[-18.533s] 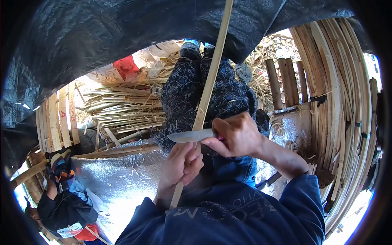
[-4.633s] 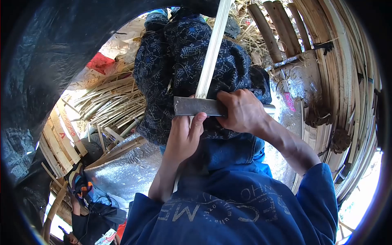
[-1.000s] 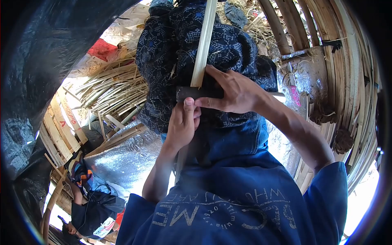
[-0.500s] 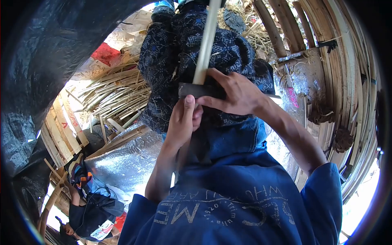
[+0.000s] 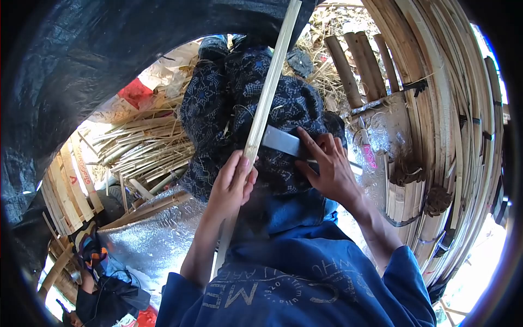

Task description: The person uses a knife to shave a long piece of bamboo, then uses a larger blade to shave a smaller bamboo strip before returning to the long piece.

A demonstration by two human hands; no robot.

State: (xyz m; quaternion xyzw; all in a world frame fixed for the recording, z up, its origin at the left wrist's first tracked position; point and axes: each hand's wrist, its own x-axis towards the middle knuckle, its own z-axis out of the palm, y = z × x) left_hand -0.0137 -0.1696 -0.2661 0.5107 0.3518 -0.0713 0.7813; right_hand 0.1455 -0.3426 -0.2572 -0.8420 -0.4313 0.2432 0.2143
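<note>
A long pale bamboo strip (image 5: 269, 95) stands up from my left hand (image 5: 235, 179), slanting up and to the right over my lap. The fingers and thumb of that hand are wrapped round it, and its lower part runs back along the forearm. To its right, my right hand (image 5: 333, 171) grips a knife with a wide, flat metal blade (image 5: 282, 143). The blade's left end is right beside the strip, above the hand. Patterned dark cloth (image 5: 283, 109) covers my legs beneath both hands.
On the left lies a heap of split strips (image 5: 144, 144). A pink-handled knife (image 5: 368, 155) rests on the right, near bundled slats (image 5: 406, 201). Long strips (image 5: 436, 109) curve along the right side. Black sheeting (image 5: 81, 65) hangs upper left; another person (image 5: 106, 291) sits lower left.
My right hand has moved right and down with the knife, away from my left hand. The blade, across the strip before, now shows its bright flat side. More of the strip's length shows.
</note>
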